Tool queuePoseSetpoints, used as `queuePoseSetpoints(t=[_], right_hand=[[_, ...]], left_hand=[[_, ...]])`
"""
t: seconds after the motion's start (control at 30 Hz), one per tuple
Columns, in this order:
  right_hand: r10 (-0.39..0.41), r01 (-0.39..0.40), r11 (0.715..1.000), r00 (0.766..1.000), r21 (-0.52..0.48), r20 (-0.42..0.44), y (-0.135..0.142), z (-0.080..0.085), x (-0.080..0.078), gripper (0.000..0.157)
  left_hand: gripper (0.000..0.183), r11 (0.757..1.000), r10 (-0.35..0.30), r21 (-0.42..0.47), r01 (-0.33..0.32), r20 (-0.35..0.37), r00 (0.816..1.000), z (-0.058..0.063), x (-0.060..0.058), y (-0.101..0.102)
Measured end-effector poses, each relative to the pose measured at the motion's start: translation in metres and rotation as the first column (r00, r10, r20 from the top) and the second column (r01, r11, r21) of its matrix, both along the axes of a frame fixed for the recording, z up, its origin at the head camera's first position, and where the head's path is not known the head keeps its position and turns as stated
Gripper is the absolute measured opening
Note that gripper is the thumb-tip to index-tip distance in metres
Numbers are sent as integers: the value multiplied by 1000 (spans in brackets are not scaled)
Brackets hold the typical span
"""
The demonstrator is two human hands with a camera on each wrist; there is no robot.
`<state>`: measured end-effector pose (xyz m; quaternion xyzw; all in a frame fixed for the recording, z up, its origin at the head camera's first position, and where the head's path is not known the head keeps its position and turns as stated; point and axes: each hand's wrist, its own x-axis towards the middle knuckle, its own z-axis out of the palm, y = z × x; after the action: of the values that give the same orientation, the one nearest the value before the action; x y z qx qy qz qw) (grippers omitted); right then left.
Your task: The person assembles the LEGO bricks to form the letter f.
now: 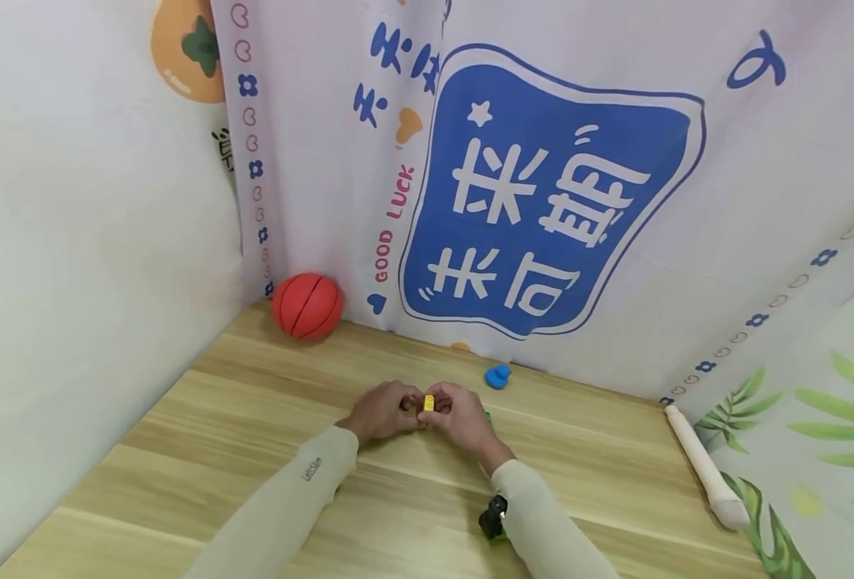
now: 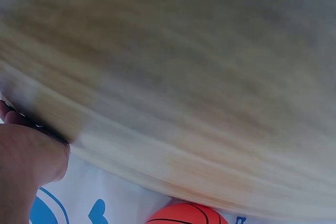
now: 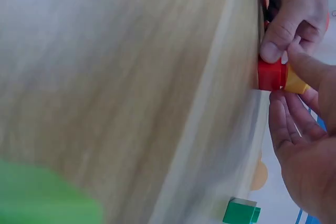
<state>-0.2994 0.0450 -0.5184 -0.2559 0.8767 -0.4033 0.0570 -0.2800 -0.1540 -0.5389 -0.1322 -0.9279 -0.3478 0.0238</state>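
Observation:
A red toy block [image 3: 270, 75] sits low against the wooden table, with a yellow block [image 3: 296, 81] joined on top of it. My left hand [image 1: 382, 410] grips the red block, its thumb against the side in the right wrist view. From the other side, my right hand [image 1: 463, 416] pinches the yellow block between thumb and fingers. In the head view only the yellow block shows plainly between the two hands. The left wrist view catches just part of the left hand [image 2: 34, 156] over blurred table.
A green block [image 3: 240, 211] stands beyond the right hand. Close by is a blue toy duck [image 1: 498, 376]. Beside the right forearm lies a black and green object [image 1: 494, 517]. A red ball [image 1: 307, 305] occupies the back left corner; a pale stick [image 1: 705, 466] lies along the right edge.

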Motion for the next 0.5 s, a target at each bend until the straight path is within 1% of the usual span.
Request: queuePoseSetpoints(t=[0.07,0.13,0.3,0.5], right_hand=[[-25,25,1000,1000,-1,-2,-1,0,1,25],[-32,32,999,999,-6,-1,-1,1,0,25],[-20,20,1000,999,1,-26,-2,2,-1,26],[-12,14,999,999,52,-51,-1,4,-2,23]], left_hand=[[30,1000,2,10,-2,-10,1000,-1,-1,0],[29,1000,2,23,-1,-21,1000,-2,-2,-1],[29,1000,-2,26,2,-14,1000,-4,-4,-1],[27,1000,5,6,-5,9,1000,-2,-2,2]])
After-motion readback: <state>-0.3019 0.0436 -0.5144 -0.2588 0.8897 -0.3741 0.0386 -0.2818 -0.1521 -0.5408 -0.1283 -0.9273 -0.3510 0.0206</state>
